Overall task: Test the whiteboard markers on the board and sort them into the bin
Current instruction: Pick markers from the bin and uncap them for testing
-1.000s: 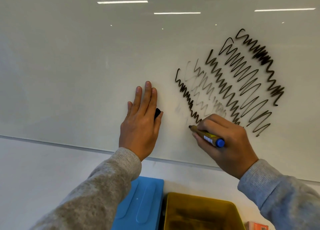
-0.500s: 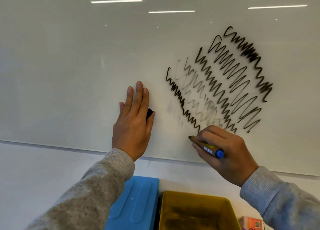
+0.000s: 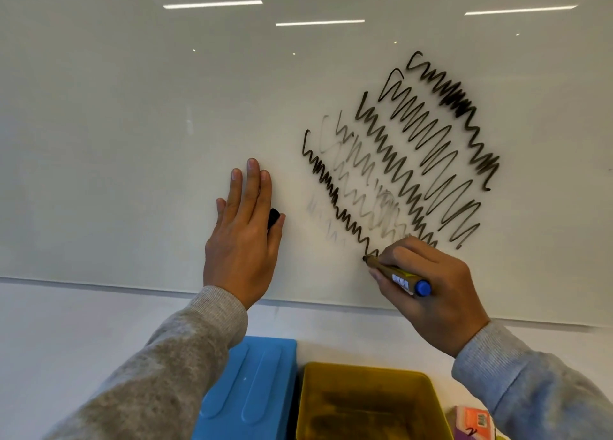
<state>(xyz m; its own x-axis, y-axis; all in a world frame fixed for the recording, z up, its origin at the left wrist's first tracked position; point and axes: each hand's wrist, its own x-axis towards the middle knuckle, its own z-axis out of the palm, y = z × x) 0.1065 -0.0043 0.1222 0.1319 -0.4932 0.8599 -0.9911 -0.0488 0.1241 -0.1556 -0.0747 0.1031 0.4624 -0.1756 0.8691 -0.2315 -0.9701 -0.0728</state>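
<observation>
Several scribbles done (some faint); right hand (image 3: 431,290) grips marker (image 3: 396,275) at board (image 3: 132,124), left hand (image 3: 243,230) flat, pinning cap (image 3: 273,217); bin (image 3: 365,370) sorting remains

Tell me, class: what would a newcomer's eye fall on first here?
First, the black zigzag scribbles filling the right of the whiteboard, some bold, some faint. Next, the right hand gripping a marker, tip at one line's lower end, and the left hand flat on the board.
</observation>
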